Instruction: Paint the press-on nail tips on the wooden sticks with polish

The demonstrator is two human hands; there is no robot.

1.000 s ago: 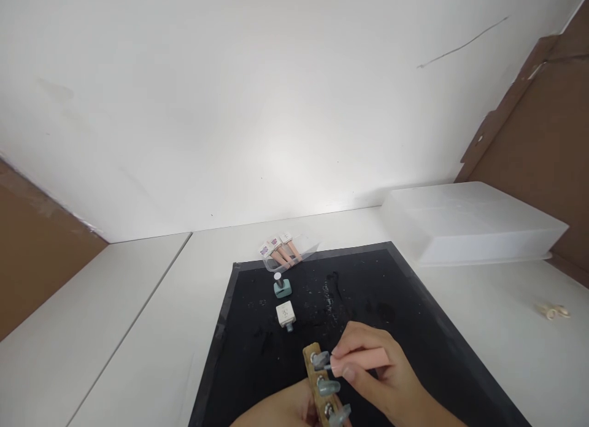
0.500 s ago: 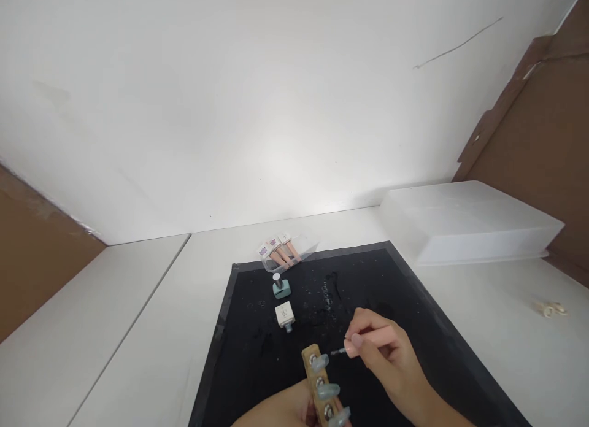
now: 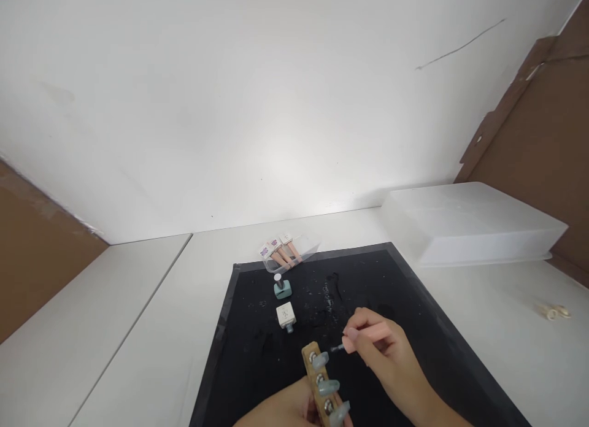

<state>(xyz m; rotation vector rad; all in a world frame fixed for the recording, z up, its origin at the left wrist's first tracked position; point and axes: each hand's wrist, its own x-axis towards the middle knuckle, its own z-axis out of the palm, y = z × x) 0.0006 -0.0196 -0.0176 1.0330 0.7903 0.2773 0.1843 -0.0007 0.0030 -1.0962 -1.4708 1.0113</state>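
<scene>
The black mat [image 3: 377,292] fills the desk ahead of both hands, and beyond the right hand's knuckles, well apart, the white plastic box [image 3: 469,221] sits on the table.

Down at the near edge, the left hand [image 3: 280,411] is closed round the wooden holder strip [image 3: 317,381], only its knuckles in view, gripping the low end while the strip angles up and away with three pale blue nail tips clipped along it.

The right hand [image 3: 389,353] is pinched shut on the pink-handled brush [image 3: 368,335], thumb and forefinger up near the bristle end. A second ago those bristles were down on the top nail tip [image 3: 320,358]; now the brush is lifted clear and drawn back to the right, its dark tip hanging just beside that nail, apart from it. My read is that the stroke on the top tip is finished, or paused for more polish.

Just past the brush tip stands the white square bottle [image 3: 286,315], and beyond it the teal bottle [image 3: 282,286], neither shifted. Furthest from the fingers, at the mat's far edge, a clear packet of pink brushes [image 3: 285,252] lies untouched.
</scene>
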